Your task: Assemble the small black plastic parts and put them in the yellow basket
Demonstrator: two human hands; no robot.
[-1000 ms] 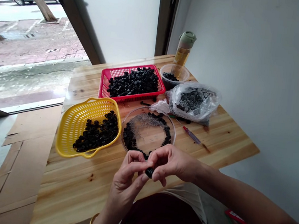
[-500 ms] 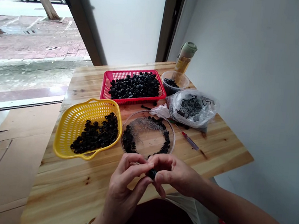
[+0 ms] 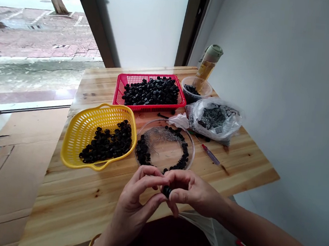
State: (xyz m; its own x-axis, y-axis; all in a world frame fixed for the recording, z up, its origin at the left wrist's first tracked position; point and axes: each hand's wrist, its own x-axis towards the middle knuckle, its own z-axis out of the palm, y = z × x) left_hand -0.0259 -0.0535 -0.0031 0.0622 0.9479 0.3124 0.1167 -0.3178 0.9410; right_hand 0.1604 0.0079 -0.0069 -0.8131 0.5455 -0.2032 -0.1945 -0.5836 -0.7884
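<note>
A small round black part [image 3: 166, 191] is pinched between both my hands, over the table's near side. My left hand [image 3: 141, 195] closes its thumb and fingertips on the part's left side. From the right, my right hand [image 3: 194, 192] grips the same part between thumb and curled fingers. Just beyond the hands lies a clear round tray [image 3: 167, 154], with black pieces around its rim and thin metal pins at the back left. Left of it stands a yellow basket [image 3: 76, 133] holding loose black ring-like pieces.
Behind the tray are a red basket [image 3: 148, 108] full of black discs, a clear tub [image 3: 205, 89], and a bottle [image 3: 210, 61]. A plastic bag [image 3: 232, 120] of dark parts sits at the right, near a screwdriver [image 3: 210, 154]. A white wall [image 3: 288, 93] borders the right side.
The view has shifted slightly, so the table's contents appear a little higher and farther right. Both hands stay together on the black part, with only small finger movement.
</note>
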